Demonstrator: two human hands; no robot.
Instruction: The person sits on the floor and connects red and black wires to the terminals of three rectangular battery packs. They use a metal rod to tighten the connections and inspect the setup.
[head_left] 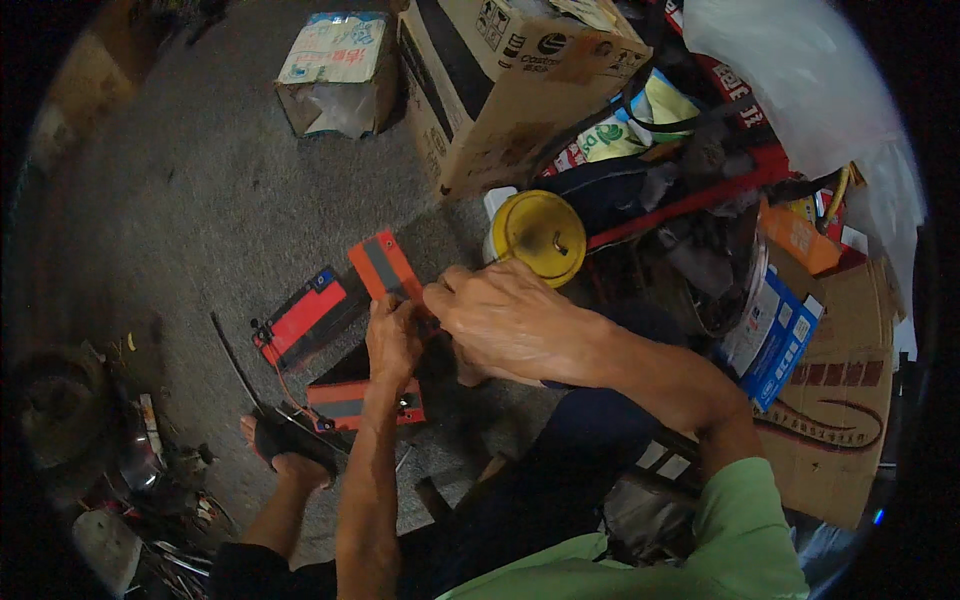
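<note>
My left hand (393, 338) is closed at the lower end of an orange-red panel with a grey stripe (385, 262), its fingers pinched together. Close beside it, my right hand (500, 312) is closed too, thumb and fingers pressed together near the panel's lower right edge; what sits in its fingertips is hidden. Left of my hands lies a red panel with a dark blue end (308, 318). Another orange-red panel with a grey stripe (345, 398) lies partly behind my left wrist. A thin reddish cord (282, 385) runs down from the red panel.
A yellow-lidded tub (538, 238) stands just beyond my right hand. Large cardboard box (520, 110) and smaller carton (340, 75) are at the far side. Blue box (775, 335) and flattened cardboard (835, 400) lie right. My sandalled foot (290, 450) rests on the grey floor.
</note>
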